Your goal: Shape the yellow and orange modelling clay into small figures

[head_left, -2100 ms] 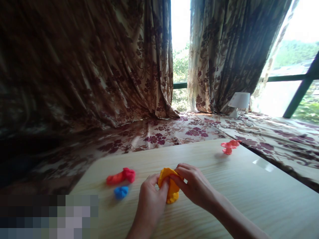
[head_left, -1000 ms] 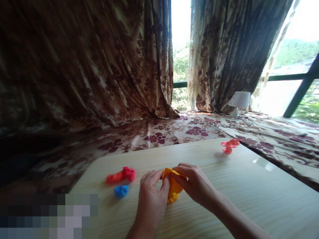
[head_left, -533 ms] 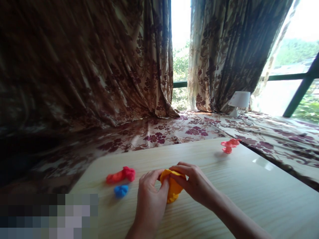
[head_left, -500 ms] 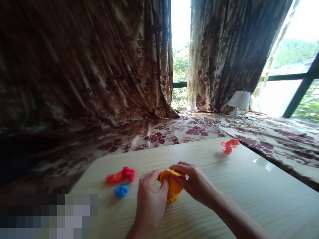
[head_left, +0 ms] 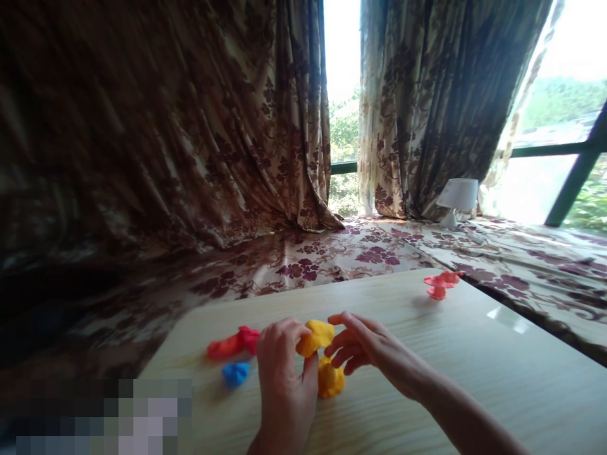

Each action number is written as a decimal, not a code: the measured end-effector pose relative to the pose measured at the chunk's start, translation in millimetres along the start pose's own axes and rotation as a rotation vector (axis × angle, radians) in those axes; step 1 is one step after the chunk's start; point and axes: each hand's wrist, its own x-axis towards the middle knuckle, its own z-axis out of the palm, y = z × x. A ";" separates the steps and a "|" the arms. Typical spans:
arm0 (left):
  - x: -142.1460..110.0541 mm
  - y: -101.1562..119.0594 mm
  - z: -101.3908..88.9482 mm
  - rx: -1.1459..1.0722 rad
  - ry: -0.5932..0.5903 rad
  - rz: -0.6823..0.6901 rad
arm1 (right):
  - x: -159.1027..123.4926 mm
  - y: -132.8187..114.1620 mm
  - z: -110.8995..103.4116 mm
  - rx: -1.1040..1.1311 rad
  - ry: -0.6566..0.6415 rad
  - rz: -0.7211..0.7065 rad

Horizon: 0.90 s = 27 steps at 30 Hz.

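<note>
The upper yellow piece [head_left: 317, 337] is found raised just above the lower yellow piece [head_left: 331, 378], which is taken here as the landmark and is supported by the table [head_left: 389, 404]. Whether the two are joined cannot be told. The upper piece is pinched between thumb and fingers of the left hand [head_left: 284, 385], at the landmark's left. By the right hand [head_left: 374, 344], at the landmark's upper right, nothing is seen gripped; its fingers are parted and loosely curled, and contact with the near edge cannot be confirmed.

For sound handling, a light pinch is judged advisable, as the material appears soft and liable to be dented. Pressure is best spread along the rim in small, even touches, with the underside supported and the landmark not pushed over.

The long axis of the upper piece is seen to run roughly sideways above the landmark, its right end slightly raised. No distinct pointed end can be identified. The landmark's own axis appears near upright, with its wide, wavy part set low.

A blue lump [head_left: 236, 374] and a red piece [head_left: 225, 347] are noted well to the landmark's left.
</note>
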 end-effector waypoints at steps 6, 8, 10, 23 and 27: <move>0.2 -6.6 -0.3 -0.049 -0.165 -0.043 | 2.5 1.7 6.3 0.228 0.072 -0.126; 1.4 -15.8 -5.0 -0.073 -0.326 -0.173 | 3.0 1.7 1.1 0.228 0.061 -0.112; 2.3 -25.3 -11.3 -0.123 -0.499 -0.293 | 2.7 1.5 -3.6 0.212 0.025 -0.102; 6.8 -24.5 -15.6 -0.409 -0.676 -0.638 | 13.0 17.7 -7.3 -0.084 -0.068 -0.026; 6.0 -20.4 -14.1 -0.456 -0.701 -0.673 | 12.8 20.0 -12.9 -0.217 -0.072 0.029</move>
